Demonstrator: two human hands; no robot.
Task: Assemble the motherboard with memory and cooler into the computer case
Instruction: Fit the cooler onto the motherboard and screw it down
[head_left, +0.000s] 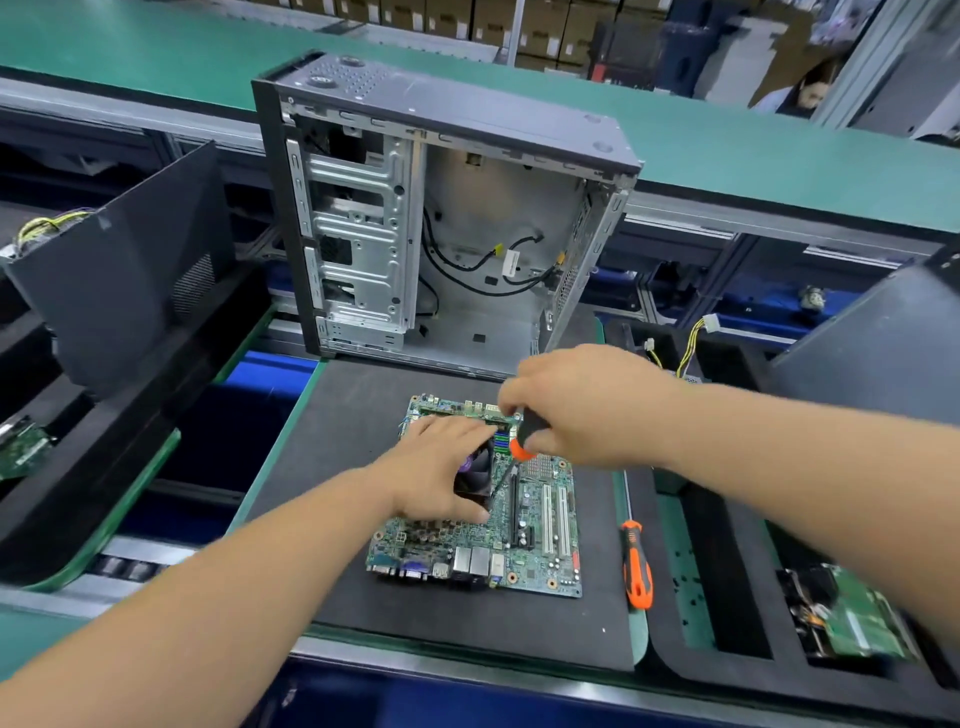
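- A dark panel (130, 270) leans tilted at the far left, with yellow wires showing at its top edge.
- A second green board (23, 447) lies partly in view at the left edge, low down.
- The black mat (353, 415) covers the desk in the middle and bears the board and the case.
- The case (441, 208) stands upright at the back of the mat, its open side toward the camera, with black cables hanging loose inside.
- The motherboard (535, 551) lies flat on the mat, just in front of the case, apart from it, its ports toward the camera.
- The left hand (441, 467) rests on the cooler (475, 475), which sits on the motherboard; the grip is curled round the cooler's fan, thumb at its near edge.
- The right hand (576, 405) is over the motherboard's far part; its grip is closed round a screwdriver (522, 447) with a black and orange handle, the shaft slanting down beside the cooler.
- A spare driver (638, 564), orange and black, lies on the mat just right of the motherboard, not touching it.
- Yellow and black wires (691, 343) stick up right of the case.
- Another board (852, 618) lies in a black tray at the lower right.
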